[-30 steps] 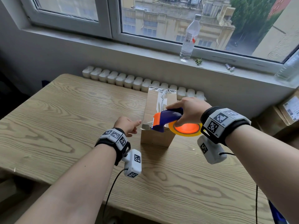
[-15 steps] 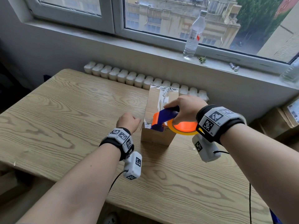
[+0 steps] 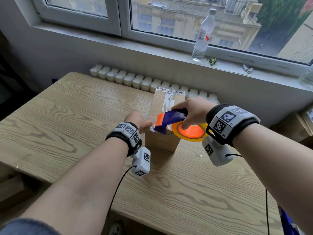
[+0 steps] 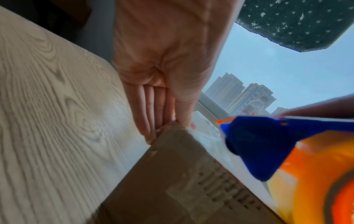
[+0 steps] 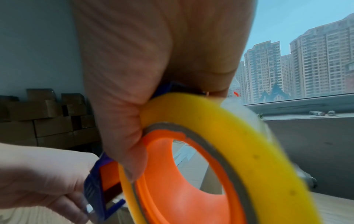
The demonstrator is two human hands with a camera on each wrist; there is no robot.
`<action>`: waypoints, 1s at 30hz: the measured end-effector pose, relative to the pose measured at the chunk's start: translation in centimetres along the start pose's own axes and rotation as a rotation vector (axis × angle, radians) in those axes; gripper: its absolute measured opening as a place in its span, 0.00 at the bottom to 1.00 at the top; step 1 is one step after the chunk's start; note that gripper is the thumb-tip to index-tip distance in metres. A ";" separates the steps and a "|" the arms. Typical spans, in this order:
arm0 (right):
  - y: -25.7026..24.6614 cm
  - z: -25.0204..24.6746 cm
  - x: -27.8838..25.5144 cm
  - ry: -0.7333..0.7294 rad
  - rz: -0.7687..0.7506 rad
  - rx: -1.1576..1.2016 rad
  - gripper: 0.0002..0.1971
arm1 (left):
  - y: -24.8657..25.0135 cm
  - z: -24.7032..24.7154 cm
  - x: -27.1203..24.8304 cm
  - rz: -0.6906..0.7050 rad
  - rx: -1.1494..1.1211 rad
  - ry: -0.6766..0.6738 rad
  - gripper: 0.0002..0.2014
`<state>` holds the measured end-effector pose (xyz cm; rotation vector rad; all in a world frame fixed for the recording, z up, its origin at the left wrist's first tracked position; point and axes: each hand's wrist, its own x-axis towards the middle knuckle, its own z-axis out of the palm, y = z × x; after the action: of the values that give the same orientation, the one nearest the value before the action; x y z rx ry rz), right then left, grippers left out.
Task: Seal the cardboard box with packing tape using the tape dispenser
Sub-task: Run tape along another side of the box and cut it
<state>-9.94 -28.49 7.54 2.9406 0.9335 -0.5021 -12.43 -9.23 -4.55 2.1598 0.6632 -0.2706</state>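
A tall cardboard box (image 3: 160, 143) stands on the wooden table (image 3: 67, 116), with clear tape (image 3: 167, 100) running along its top. My right hand (image 3: 191, 111) grips the blue and orange tape dispenser (image 3: 171, 119), which carries a yellow tape roll (image 3: 189, 133). The dispenser's mouth sits at the box's near top edge. My left hand (image 3: 144, 125) is at the near left top corner. In the left wrist view its fingers (image 4: 153, 109) lie straight against the box's (image 4: 172, 181) side. The thumb presses the tape at the corner beside the dispenser (image 4: 258, 145).
A white radiator (image 3: 135, 80) runs behind the table's far edge. On the window sill stand a clear water bottle (image 3: 202, 36) and small batteries (image 3: 247, 68). More cardboard boxes (image 3: 304, 122) sit at the right. Cables hang from both wrist cameras.
My left hand has moved right from beside the box onto its near left top corner, thumb now on the tape. The dispenser has stayed at the near top edge.
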 end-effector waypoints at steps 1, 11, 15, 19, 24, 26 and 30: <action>0.4 0.0 -0.4 0.006 -0.002 0.018 0.31 | 0.0 0.0 0.0 -0.009 -0.021 -0.005 0.19; 5.5 0.3 -4.4 0.046 0.024 0.102 0.39 | 1.1 1.0 -0.7 -0.058 -0.054 -0.054 0.23; 7.2 0.5 -6.0 0.030 0.048 0.097 0.39 | 1.3 1.1 -0.8 -0.065 -0.028 -0.039 0.23; 7.3 1.4 -5.5 0.025 0.025 0.081 0.38 | 1.0 1.3 -0.7 -0.063 -0.029 -0.003 0.22; 7.0 1.8 -4.8 0.016 0.023 0.053 0.36 | 0.8 1.7 -0.5 -0.044 0.003 0.005 0.22; 7.1 1.8 -4.5 0.012 0.025 0.042 0.36 | 1.2 1.7 -0.9 -0.005 0.101 0.050 0.20; 7.2 1.6 -4.0 -0.002 0.033 0.027 0.38 | 3.6 2.7 -2.3 0.099 0.356 0.133 0.24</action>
<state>-9.48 -36.82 6.66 2.9731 0.8842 -0.5204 -12.30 -13.97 -2.87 2.5614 0.6158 -0.2055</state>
